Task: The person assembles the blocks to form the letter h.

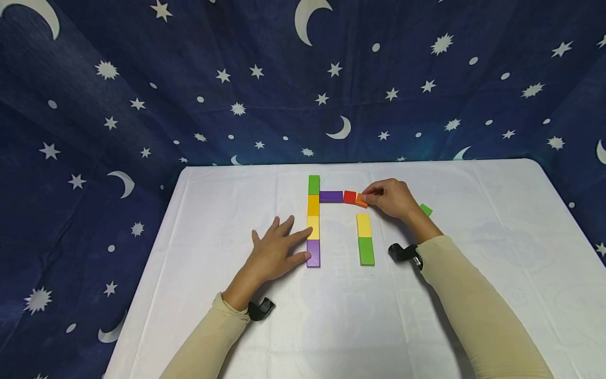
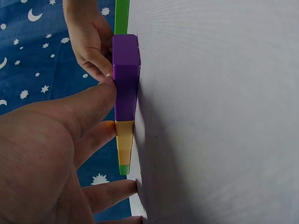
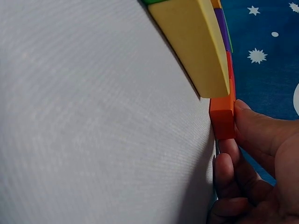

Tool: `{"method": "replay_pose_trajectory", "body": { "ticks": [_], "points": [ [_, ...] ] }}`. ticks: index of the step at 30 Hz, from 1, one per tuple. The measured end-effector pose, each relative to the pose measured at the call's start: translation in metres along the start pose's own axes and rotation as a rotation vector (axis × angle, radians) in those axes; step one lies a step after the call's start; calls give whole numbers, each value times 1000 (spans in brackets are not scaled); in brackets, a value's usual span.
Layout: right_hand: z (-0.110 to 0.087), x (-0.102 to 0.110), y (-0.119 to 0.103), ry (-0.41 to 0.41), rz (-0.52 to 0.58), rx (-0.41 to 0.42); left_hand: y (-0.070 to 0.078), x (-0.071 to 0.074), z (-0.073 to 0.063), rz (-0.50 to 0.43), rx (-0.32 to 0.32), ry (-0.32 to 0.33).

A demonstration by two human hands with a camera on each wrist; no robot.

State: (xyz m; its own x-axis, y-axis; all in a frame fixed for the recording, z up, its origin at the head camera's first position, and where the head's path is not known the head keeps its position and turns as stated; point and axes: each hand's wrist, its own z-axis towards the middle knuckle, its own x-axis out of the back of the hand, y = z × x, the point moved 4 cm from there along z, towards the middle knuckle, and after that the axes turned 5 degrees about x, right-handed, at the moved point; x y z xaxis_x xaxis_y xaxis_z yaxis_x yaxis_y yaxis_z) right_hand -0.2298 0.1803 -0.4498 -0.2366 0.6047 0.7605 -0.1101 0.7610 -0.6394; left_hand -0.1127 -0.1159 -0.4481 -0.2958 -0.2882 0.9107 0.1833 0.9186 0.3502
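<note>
My left hand [image 1: 273, 253] spreads its fingers beside a column of blocks, thumb at the side of a purple block [image 1: 313, 254] and index fingertip at a yellow block [image 1: 314, 226]. Farther up that column lie an orange-yellow block [image 1: 313, 205] and a green block [image 1: 314, 185]. From the column a dark purple block [image 1: 331, 197] runs right to a red block [image 1: 350, 197]. My right hand [image 1: 392, 198] pinches a small orange block [image 3: 222, 114] at the red one's right end, slightly angled. Its curled fingers show below the orange block in the right wrist view.
Nearer me, below the orange block, a pale yellow block [image 1: 363, 225] and a green block [image 1: 366, 251] form a short column. Another green block [image 1: 426, 209] lies partly behind the right wrist. A white cloth covers the table [image 1: 213, 200]; a starry blue curtain [image 1: 274, 116] stands behind.
</note>
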Motion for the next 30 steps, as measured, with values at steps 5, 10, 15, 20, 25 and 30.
{"method": "replay_pose_trajectory", "body": {
  "ticks": [5,10,15,20,25,30],
  "points": [
    [0,0,0,0,4,-11,0,0,0,-3,6,-6],
    [0,-1,0,-6,7,-19,1,1,0,-5,10,-9],
    [1,0,1,-18,10,-28,1,2,-1,-13,7,-7],
    [0,1,4,-30,36,-52,2,2,-2,-17,7,-7],
    [-1,1,4,-31,37,-46,1,1,-1,-15,9,-10],
    [0,1,4,-26,32,-40,1,1,-1,-12,10,-12]
  ]
}}
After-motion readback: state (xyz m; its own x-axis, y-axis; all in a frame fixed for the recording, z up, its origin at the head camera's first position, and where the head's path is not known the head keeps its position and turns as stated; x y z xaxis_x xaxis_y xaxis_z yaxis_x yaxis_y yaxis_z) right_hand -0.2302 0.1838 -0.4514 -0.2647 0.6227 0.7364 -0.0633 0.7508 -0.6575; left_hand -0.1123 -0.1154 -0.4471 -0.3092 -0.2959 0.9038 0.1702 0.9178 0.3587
